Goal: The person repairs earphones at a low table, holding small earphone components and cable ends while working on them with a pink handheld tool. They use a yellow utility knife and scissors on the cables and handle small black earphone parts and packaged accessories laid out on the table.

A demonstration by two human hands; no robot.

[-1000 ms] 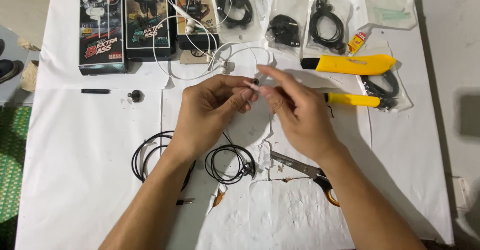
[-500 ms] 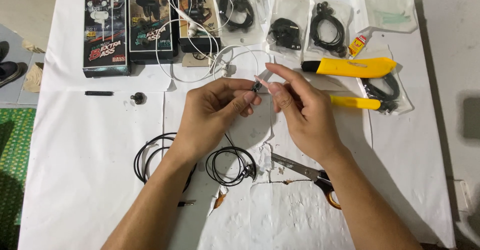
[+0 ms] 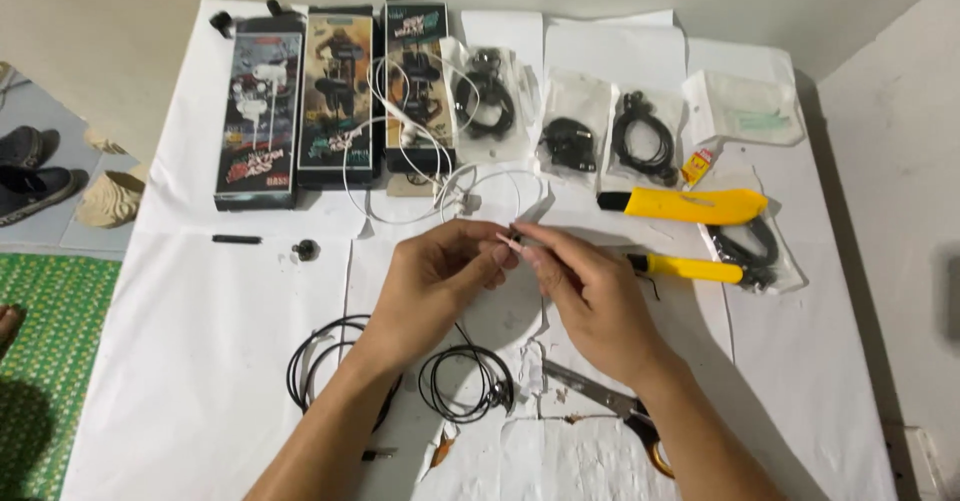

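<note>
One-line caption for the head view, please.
Left hand and right hand pinch a small earphone part above coiled black cables, scissors nearby.

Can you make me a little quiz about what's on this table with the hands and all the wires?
1. True or false: both hands pinch one small part between their fingertips.
2. What colour are the two tool handles beside the right hand? A) red B) yellow C) blue
3. Fill in: the scissors lie partly under the right ____.

Key
1. True: the left hand and right hand meet on the small part.
2. B: the yellow cutter and the yellow-handled tool.
3. Forearm.
</note>
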